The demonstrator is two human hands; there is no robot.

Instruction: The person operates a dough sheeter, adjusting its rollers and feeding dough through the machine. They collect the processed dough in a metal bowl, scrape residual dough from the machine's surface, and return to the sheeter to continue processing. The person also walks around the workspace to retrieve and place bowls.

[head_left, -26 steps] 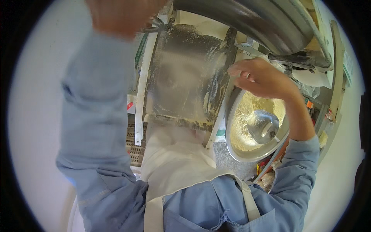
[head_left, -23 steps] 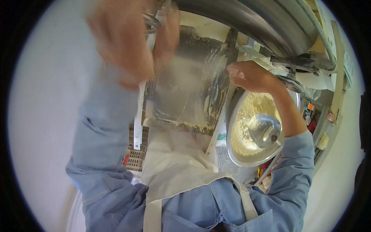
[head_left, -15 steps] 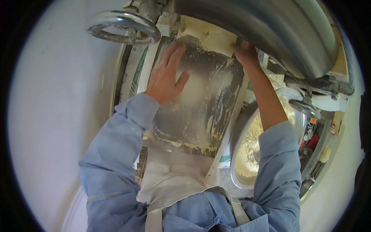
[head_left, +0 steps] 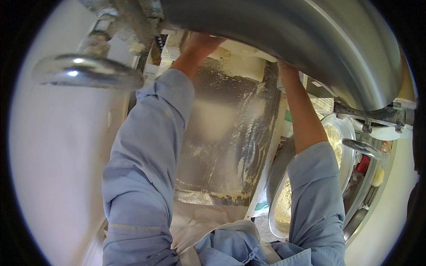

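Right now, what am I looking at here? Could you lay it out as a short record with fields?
Setting: a floury work area seen from above
Left hand: reaching up under the big metal drum, fingers hidden by it
Right hand: also reaching under the drum, mostly hidden
Held items: cannot tell for either hand
Below the arms: sloping metal tray dusted with flour and dough scraps
At right: round metal bowl with pale yellowish dough or batter inside
At left: shiny metal hand wheel
Clothing: light blue sleeves, pale apron

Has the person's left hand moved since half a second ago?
Yes. The left hand has slid up the floury metal tray, from its upper half to its far edge under the big steel drum.
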